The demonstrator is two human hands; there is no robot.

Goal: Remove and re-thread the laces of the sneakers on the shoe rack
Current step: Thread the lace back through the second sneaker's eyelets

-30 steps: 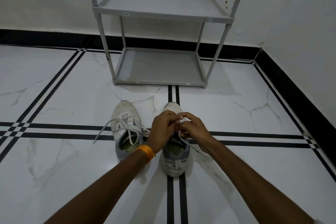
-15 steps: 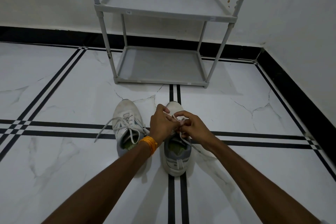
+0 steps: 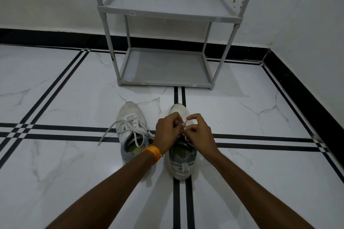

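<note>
Now both hands' fingers [image 3: 183,128] pinched on the lace [image 3: 185,122] above right sneaker [image 3: 182,156].

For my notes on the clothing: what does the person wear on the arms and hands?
Both forearms are bare, with no sleeves in view. The left hand has an orange thread band around its wrist. The right hand wears nothing visible: no glove, ring or watch.

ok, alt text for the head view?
Both hands, left hand and right hand, work a white lace on the right sneaker; the left sneaker lies alongside, laces loose, before a bare grey shoe rack.
</note>
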